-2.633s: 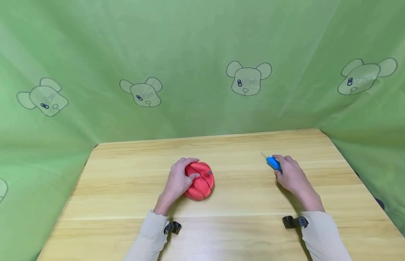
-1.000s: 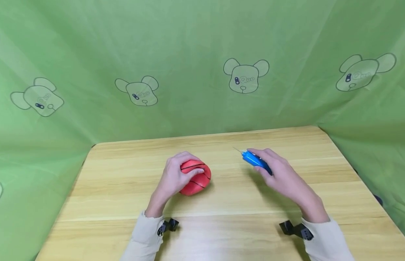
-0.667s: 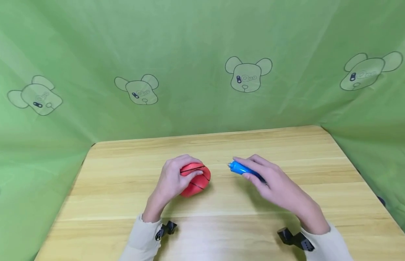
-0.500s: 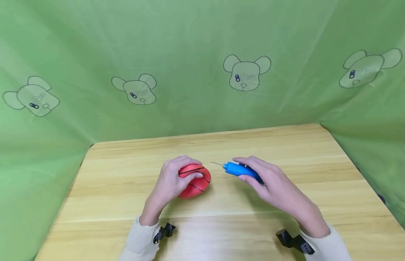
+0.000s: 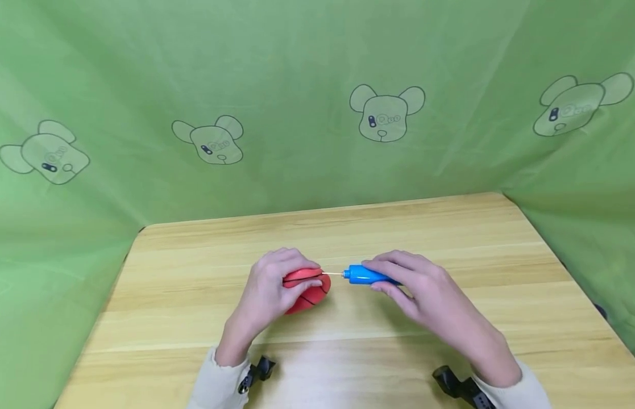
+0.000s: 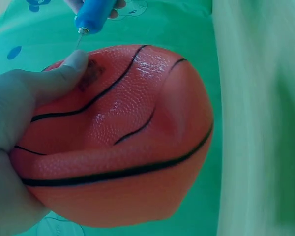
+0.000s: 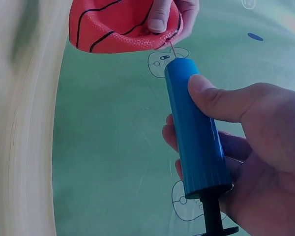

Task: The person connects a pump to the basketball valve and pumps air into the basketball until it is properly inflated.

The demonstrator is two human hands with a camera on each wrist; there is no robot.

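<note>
A deflated red basketball [image 5: 309,296] with black lines is dented inward, and my left hand [image 5: 271,287] grips it with the thumb on its near side. In the left wrist view the sagging basketball [image 6: 132,132] fills the middle. My right hand [image 5: 424,287] holds a blue hand pump [image 5: 365,275], fingers wrapped round its barrel. The pump's thin needle [image 5: 333,274] points left and its tip meets the ball's edge beside my left fingertips. Whether the tip has entered the ball is hard to tell. A black plunger rod and handle [image 7: 214,216] show below the barrel.
The light wooden table [image 5: 194,318] lies under both hands. Green cloth [image 5: 297,170] printed with bear heads hangs behind and at both sides. Black wrist cameras sit at the left cuff [image 5: 257,372] and the right cuff [image 5: 460,386].
My right hand has lifted the pump and carried it left, turning it nearly level, until the needle meets the ball. My left hand has tilted the ball up, its edge toward the pump.
</note>
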